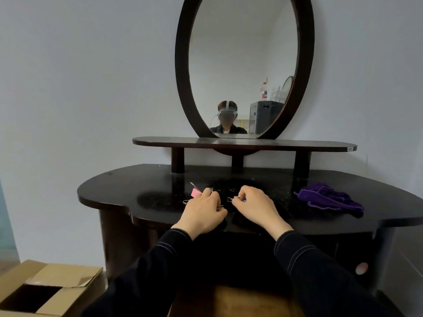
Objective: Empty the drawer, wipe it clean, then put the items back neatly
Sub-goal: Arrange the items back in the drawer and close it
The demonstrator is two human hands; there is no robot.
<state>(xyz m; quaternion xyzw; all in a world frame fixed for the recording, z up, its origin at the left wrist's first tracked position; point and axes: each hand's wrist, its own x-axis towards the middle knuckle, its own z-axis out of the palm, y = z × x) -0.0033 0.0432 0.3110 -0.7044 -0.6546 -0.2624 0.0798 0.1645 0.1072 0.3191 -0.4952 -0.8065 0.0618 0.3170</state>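
Binder clips (219,207) lie mid-surface (160,186) under both hands. The right hand's (256,205) fingers pinch a blue clip (237,199), and the left hand's (203,211) fingers curl round others beside a pink clip (195,192). A purple cloth (329,199) lies well apart, rightward.

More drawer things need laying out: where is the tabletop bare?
Bare: the left end of the tabletop, from its edge to the pink clip; the strip between the right hand and the purple cloth; the shelf under the mirror. Crowded: the middle, where the left hand and the right hold clips.
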